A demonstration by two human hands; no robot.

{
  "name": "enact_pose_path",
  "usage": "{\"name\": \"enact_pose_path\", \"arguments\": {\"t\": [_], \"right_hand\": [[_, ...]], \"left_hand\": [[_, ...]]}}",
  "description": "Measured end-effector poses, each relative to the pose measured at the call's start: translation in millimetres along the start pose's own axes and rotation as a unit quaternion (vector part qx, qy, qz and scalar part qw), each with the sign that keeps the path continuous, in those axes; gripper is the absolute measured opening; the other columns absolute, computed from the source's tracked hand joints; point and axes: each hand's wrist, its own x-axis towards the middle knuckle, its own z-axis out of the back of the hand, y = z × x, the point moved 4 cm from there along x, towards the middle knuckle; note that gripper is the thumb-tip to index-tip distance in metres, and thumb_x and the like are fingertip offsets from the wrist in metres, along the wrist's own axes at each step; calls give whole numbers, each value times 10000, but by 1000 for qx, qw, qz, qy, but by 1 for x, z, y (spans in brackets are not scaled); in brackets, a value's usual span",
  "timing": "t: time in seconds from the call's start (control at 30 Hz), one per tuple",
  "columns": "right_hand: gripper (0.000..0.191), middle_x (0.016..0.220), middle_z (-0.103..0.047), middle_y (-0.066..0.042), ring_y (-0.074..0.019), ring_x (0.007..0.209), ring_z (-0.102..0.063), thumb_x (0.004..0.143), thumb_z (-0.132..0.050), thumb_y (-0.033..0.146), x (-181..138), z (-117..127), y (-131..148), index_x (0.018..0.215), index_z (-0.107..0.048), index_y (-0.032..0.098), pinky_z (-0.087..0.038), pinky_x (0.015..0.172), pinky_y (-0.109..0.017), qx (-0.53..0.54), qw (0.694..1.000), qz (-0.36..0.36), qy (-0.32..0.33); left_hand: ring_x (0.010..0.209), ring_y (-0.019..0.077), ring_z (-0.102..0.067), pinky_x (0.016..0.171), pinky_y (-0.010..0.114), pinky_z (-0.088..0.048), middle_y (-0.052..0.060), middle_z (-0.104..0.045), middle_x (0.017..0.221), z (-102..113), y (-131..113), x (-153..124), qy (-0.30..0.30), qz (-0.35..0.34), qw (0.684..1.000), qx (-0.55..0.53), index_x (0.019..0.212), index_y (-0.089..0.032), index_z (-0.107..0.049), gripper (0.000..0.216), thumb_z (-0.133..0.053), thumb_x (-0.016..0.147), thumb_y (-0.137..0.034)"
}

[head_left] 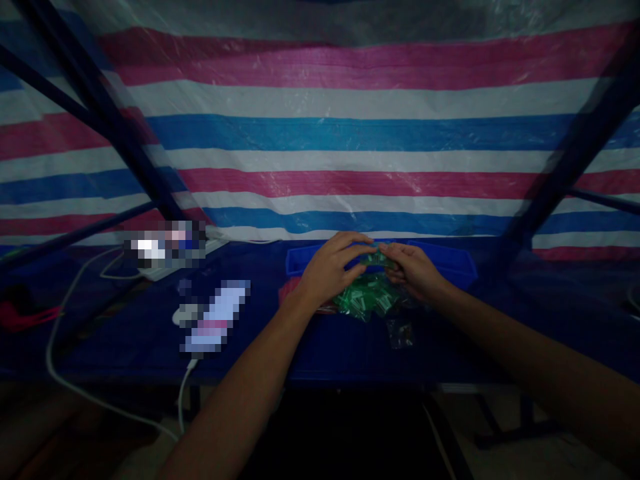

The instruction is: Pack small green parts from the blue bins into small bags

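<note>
A small clear plastic packet with green contents point(377, 257) is held up above the table between my two hands. My right hand point(414, 269) pinches its right end between thumb and fingers. At the left end, the curved fingers and thumb of my left hand point(333, 265) close around the packet's edge. Below them lies a heap of green plastic packets point(367, 297). Red packets point(289, 291) show partly behind my left wrist. A shallow blue tray point(453, 261) sits behind the heap, partly hidden by my hands. Nearer me lies one clear packet with dark contents point(401, 333).
On the left of the blue table point(325, 353), a phone point(219, 317) lies plugged into a white cable point(183, 383). A white power strip point(163, 267) is farther back. Dark metal posts point(575, 163) and a striped plastic sheet point(345, 133) stand behind the table.
</note>
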Motion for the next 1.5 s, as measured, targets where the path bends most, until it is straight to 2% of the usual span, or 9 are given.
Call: {"name": "enact_pose_path", "arguments": {"t": [0.13,0.27,0.37,0.47,0.63,0.8,1.1,1.3,1.5], "right_hand": [[397,596,-464,63,-78,454,-359,826,-765,598,0,0,0,850,-629,226,-235,394,-206,-44,998,28,-19],[367,880,-674,-6,-144,686,-593,870,-719,572,-2,1,12,1084,-721,274,-476,549,-248,-106,983,141,-57],[359,1077,-726,-26,-177,840,-655,833,-775,512,-4,-1,17,1107,-752,282,-558,787,-324,-134,973,184,-36],[342,997,-751,-27,-180,794,-670,782,-832,473,-3,-1,12,1044,-761,266,-564,782,-345,-125,977,169,-17],[409,861,-716,-2,-143,649,-614,778,-839,474,0,2,6,1100,-724,250,-521,632,-299,-83,986,141,-32],[482,847,-705,17,-131,642,-622,753,-873,431,1,3,4,1169,-687,272,-517,613,-275,-7,995,92,-33],[413,694,-576,18,-97,521,-471,838,-734,625,-2,0,3,859,-706,214,-338,433,-234,-22,998,62,-11],[348,610,-480,50,-81,506,-390,787,-831,526,-2,1,1,787,-681,212,-296,448,-225,-90,992,82,-22],[401,579,-376,81,-55,473,-255,772,-856,504,2,2,0,747,-599,197,-204,407,-202,27,999,29,-7]], "left_hand": [[1213,236,-628,1056,483,-521,86,-698,1231,2,2,-1,-16,4,1000,7,1241,-233,-658,253,-604,996,-208],[1110,206,-673,1015,428,-541,68,-731,1151,4,2,-1,-43,40,998,13,1226,-220,-654,217,-583,1025,-261],[1105,203,-684,1015,418,-547,73,-722,1225,4,3,-3,-62,74,995,11,1353,-241,-595,334,-598,1023,-295],[1109,206,-687,1008,423,-557,77,-703,1286,2,4,-3,-55,82,995,-3,1453,-280,-521,437,-598,1024,-312],[1227,239,-630,1066,475,-531,92,-669,1310,1,-3,-1,-24,49,999,4,1354,-265,-604,375,-646,991,-350],[1418,275,-474,1145,522,-464,96,-456,1564,2,-5,0,-22,26,999,21,1293,-275,-638,398,-746,910,-296],[1046,205,-685,958,410,-562,64,-735,1078,3,3,-1,-44,51,998,-9,1151,-212,-684,174,-606,1016,-289],[1026,202,-702,963,406,-577,73,-726,1182,2,1,-3,-62,96,993,-27,1394,-264,-572,432,-668,980,-341],[1392,305,-499,1092,529,-505,112,-491,1526,4,-8,0,-39,25,999,-6,1342,-285,-614,484,-771,884,-305]]}}
